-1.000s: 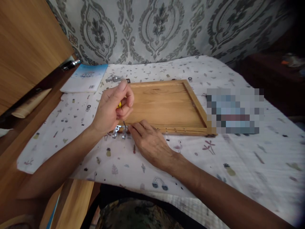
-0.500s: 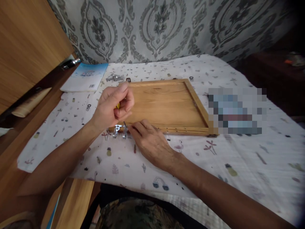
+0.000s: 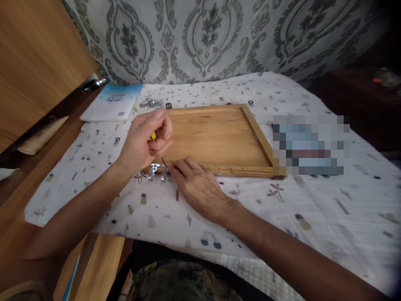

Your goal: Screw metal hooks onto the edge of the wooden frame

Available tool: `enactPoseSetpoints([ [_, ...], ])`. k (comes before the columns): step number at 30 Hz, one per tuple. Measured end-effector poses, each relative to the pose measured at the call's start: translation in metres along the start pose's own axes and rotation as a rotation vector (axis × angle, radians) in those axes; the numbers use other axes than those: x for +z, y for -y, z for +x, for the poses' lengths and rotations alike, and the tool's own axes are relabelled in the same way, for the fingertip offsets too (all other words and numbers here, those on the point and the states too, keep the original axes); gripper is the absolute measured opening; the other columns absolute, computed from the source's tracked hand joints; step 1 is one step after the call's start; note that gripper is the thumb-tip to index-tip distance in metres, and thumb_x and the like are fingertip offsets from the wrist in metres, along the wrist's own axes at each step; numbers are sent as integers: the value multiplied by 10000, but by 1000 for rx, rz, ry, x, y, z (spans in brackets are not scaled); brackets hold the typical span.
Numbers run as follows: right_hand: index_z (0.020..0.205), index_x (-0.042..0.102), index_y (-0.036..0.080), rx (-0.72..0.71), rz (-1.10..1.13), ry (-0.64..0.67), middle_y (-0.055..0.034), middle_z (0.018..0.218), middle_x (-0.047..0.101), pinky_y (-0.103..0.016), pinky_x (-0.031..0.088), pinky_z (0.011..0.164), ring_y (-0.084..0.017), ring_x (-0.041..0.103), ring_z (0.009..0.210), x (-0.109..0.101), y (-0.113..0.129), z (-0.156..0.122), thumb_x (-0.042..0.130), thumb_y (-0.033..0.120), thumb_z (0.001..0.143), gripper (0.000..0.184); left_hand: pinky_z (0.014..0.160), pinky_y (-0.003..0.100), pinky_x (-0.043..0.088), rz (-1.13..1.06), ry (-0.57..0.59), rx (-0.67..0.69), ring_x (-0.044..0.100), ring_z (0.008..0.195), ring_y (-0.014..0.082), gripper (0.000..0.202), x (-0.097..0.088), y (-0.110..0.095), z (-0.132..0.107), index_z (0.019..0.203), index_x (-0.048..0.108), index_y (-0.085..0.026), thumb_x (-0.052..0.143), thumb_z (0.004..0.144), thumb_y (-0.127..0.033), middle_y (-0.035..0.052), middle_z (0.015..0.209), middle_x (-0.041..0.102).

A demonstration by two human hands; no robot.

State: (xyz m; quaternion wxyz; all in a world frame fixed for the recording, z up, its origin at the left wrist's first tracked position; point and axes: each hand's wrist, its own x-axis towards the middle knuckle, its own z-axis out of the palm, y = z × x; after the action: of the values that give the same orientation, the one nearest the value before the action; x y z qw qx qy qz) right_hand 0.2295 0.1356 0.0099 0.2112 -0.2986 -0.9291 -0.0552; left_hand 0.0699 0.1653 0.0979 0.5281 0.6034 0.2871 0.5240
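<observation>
A shallow wooden tray-like panel lies flat on the patterned cloth. My left hand is closed round a yellow-handled screwdriver, whose thin shaft points down at a metal hinge at the panel's near left corner. My right hand rests on the cloth beside that corner, its fingertips pinched against the hinge and the panel's near edge. What lies under those fingertips is hidden.
A blue-and-white booklet lies at the far left of the cloth, with loose metal fittings beside it. A blurred-out object sits right of the panel. A wooden cabinet side rises on the left; a patterned curtain hangs behind.
My left hand has turned slightly on the screwdriver handle, its fingers shifting their hold. My right hand and the panel have stayed put.
</observation>
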Motion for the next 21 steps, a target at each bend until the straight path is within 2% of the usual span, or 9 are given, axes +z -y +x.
enactPoseSetpoints([
  [5,1060,646,122,7,4,16,-96,1022,644,-342,472,678,-249,476,945,-1,1,0,581,61,911,173,342,200,131,40,-44,28,99,335,42,513,8,3,0,588,482,-193,586,902,-585,-97,423,171],
  [9,1069,647,115,9,10,19,-99,1014,649,-347,477,675,-250,478,939,-2,1,1,579,78,921,168,330,202,124,35,-152,105,123,329,47,502,15,8,-1,591,503,-194,597,897,-581,-92,416,191],
  [11,1069,651,113,9,11,15,-97,1009,651,-348,477,673,-253,478,935,-2,1,1,584,91,924,161,323,200,118,24,-167,133,110,322,45,507,15,8,-2,589,500,-194,586,902,-584,-93,415,185],
  [15,1098,644,103,3,9,5,-96,1022,649,-352,481,686,-258,477,949,-2,0,1,594,83,915,190,319,198,88,-53,-64,90,48,326,37,524,9,-2,-2,570,460,-190,569,916,-567,-96,412,144],
  [21,1095,643,105,-5,-2,9,-103,1021,643,-356,492,718,-256,478,954,-3,0,0,587,85,920,185,323,201,108,-55,44,1,64,336,41,493,1,-11,-3,577,484,-180,555,945,-500,-89,417,159],
])
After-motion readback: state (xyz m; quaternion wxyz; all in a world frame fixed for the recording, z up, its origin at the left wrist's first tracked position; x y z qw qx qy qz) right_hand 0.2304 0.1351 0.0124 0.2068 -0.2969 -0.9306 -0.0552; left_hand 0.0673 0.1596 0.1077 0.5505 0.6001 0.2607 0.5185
